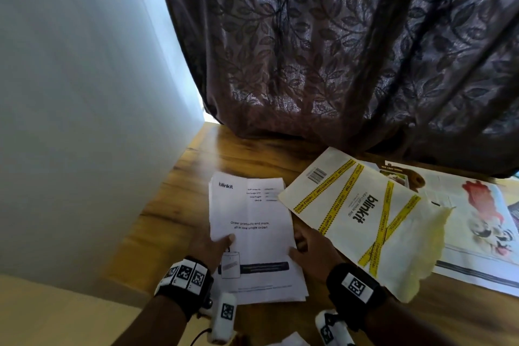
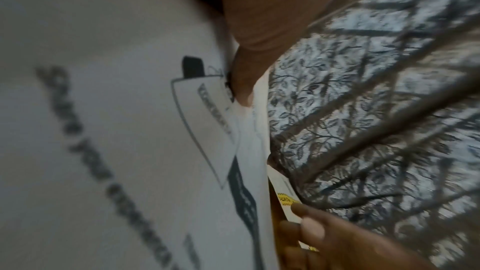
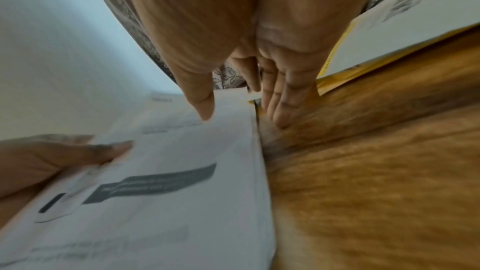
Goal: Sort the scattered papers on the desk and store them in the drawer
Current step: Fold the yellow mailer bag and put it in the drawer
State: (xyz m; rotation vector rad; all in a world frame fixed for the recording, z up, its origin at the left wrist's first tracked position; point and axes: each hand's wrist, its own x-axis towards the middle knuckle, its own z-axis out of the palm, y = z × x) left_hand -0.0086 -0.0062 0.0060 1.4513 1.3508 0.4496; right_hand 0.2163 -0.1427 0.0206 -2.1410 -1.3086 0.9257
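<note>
A stack of white printed papers (image 1: 252, 236) headed "blinkit" lies on the wooden desk (image 1: 168, 219). My left hand (image 1: 216, 244) grips its left edge with the thumb (image 2: 241, 73) pressed on the top sheet. My right hand (image 1: 303, 247) holds the right edge, thumb (image 3: 202, 100) on top and fingers (image 3: 285, 98) running down beside the edge to the wood. The stack (image 3: 168, 182) fills the left of the right wrist view. A cream envelope (image 1: 365, 219) crossed with yellow tape lies just right of the stack, and my right hand overlaps its corner. No drawer is in view.
A colourful printed sheet (image 1: 477, 230) lies partly under the envelope at the right. A dark leaf-patterned curtain (image 1: 337, 50) hangs onto the desk's back edge. A pale wall (image 1: 84, 93) closes the left side. A white scrap (image 1: 292, 340) shows at the bottom edge.
</note>
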